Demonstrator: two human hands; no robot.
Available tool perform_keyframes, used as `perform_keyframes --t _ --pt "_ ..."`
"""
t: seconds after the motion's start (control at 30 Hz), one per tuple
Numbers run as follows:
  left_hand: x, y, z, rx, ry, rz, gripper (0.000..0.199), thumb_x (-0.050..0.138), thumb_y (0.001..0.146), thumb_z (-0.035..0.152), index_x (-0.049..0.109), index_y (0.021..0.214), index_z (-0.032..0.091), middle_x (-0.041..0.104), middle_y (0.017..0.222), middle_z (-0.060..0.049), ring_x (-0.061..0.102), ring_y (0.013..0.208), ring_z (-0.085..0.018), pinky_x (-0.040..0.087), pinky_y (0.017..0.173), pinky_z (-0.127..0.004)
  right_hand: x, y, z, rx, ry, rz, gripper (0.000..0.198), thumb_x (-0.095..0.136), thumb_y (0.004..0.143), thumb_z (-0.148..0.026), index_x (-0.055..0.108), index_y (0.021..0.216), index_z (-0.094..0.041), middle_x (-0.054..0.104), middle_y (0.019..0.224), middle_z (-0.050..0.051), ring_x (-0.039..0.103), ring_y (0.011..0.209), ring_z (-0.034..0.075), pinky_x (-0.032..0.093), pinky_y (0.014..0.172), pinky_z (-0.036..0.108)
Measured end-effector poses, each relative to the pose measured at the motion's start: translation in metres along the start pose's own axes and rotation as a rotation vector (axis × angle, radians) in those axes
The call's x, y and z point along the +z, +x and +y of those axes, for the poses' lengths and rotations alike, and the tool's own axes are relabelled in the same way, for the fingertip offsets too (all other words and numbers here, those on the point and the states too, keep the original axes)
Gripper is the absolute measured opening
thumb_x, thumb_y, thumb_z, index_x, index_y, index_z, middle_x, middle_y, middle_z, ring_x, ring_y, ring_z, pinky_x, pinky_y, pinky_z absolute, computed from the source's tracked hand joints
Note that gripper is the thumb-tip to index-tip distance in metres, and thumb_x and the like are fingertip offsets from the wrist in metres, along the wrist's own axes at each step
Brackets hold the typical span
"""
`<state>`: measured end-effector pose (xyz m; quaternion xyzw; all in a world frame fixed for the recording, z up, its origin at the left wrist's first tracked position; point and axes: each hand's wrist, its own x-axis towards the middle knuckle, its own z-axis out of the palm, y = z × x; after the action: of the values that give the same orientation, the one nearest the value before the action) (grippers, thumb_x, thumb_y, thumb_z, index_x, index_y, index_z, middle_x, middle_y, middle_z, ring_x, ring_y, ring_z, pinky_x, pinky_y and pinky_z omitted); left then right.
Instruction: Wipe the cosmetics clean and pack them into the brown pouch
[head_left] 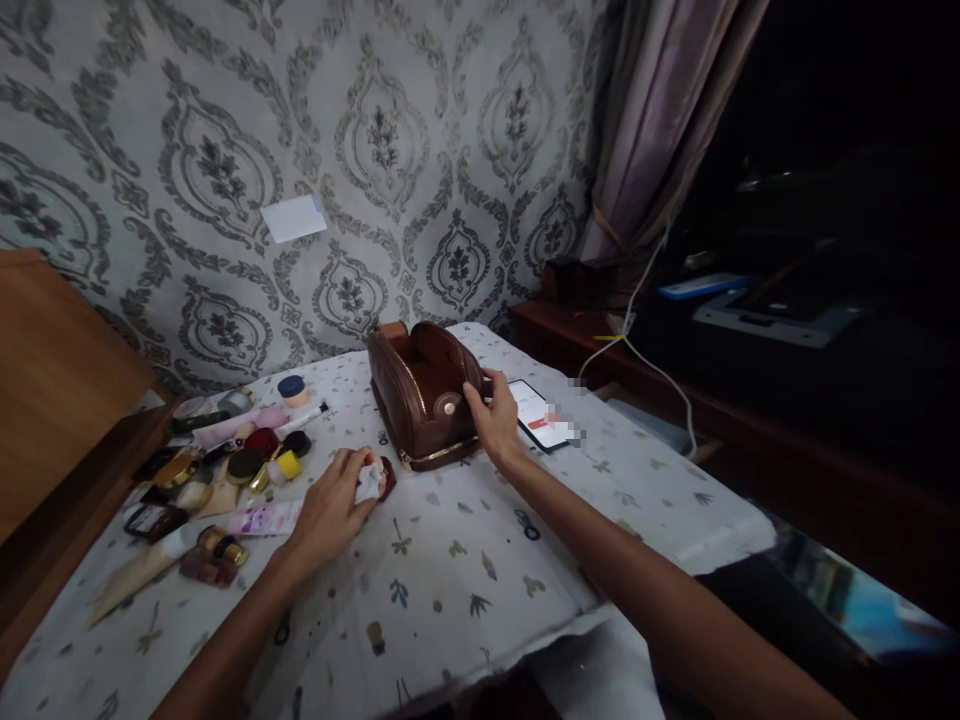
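Brown smooth leather-look toiletry bag, boxy, metal-toothed zip, top gaping, stands on the counter under thin plant-print cloth. Right hand pinches its curved end flap, thumb on the face. Left hand grips a small white-and-dark-red item just beside the bag; exact type unclear. Glossy round jars and soft tubes clutter the left. Flat smartphone lies right.

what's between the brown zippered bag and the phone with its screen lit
In the head view, your right hand is between the brown zippered bag and the phone, holding the bag at its open side.
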<state>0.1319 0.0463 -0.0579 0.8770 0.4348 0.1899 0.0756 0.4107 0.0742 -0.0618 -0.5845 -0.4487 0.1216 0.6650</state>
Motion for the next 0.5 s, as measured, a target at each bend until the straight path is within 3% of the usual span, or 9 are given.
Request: perform_keyframes --t 0.13,0.23,0.3,0.37,0.43,0.5 --pt "-0.002 -0.009 -0.001 -0.043 0.025 -0.016 0.052 0.052 0.086 0.022 0.042 0.137 0.02 0.054 0.125 -0.011 0.06 0.105 -0.029 0.051 0.085 -0.042 0.003 -0.002 0.0 -0.013 -0.038 0.009 0.037 0.053 0.084 -0.043 0.057 0.111 -0.017 0.066 0.098 0.01 0.059 0.087 0.026 0.048 0.077 0.04" --pt "0.0 -0.011 -0.002 -0.049 0.024 0.021 0.047 0.051 0.088 0.027 0.047 0.134 0.018 0.055 0.122 -0.012 0.06 0.107 -0.03 0.051 0.087 -0.043 0.001 -0.004 -0.006 -0.036 -0.065 0.014 0.038 0.053 0.085 -0.04 0.054 0.116 -0.017 0.064 0.105 0.011 0.058 0.096 0.027 0.047 0.088 0.046" --pt "0.002 -0.011 -0.002 -0.045 0.005 0.056 0.044 0.05 0.088 0.028 0.049 0.131 0.018 0.057 0.119 -0.011 0.061 0.105 -0.03 0.051 0.086 -0.043 -0.004 -0.012 -0.015 -0.157 -0.113 0.078 0.04 0.054 0.086 -0.035 0.051 0.122 -0.017 0.059 0.117 0.015 0.053 0.11 0.03 0.041 0.099 0.052" --pt "0.003 -0.011 -0.001 -0.053 -0.035 0.086 0.042 0.05 0.088 0.029 0.05 0.129 0.02 0.058 0.117 -0.01 0.062 0.103 -0.028 0.052 0.084 -0.041 -0.009 -0.028 -0.028 -0.362 -0.15 0.097 0.039 0.052 0.089 -0.029 0.05 0.126 -0.018 0.054 0.126 0.016 0.047 0.122 0.03 0.036 0.107 0.054" --pt "0.001 -0.011 0.001 -0.073 -0.098 0.106 0.038 0.051 0.089 0.032 0.052 0.126 0.022 0.059 0.114 -0.008 0.063 0.1 -0.027 0.052 0.081 -0.039 -0.008 -0.051 -0.039 -0.531 -0.112 -0.114 0.036 0.05 0.091 -0.021 0.051 0.127 -0.023 0.057 0.121 0.012 0.051 0.12 0.027 0.04 0.106 0.049" --pt "-0.003 -0.011 0.002 -0.067 -0.166 0.135 0.034 0.051 0.091 0.037 0.055 0.122 0.023 0.06 0.111 -0.007 0.063 0.1 -0.026 0.052 0.082 -0.038 0.002 -0.076 -0.044 -0.591 -0.074 -0.526 0.046 0.055 0.089 -0.021 0.048 0.134 -0.024 0.056 0.125 0.011 0.052 0.122 0.025 0.043 0.106 0.043"
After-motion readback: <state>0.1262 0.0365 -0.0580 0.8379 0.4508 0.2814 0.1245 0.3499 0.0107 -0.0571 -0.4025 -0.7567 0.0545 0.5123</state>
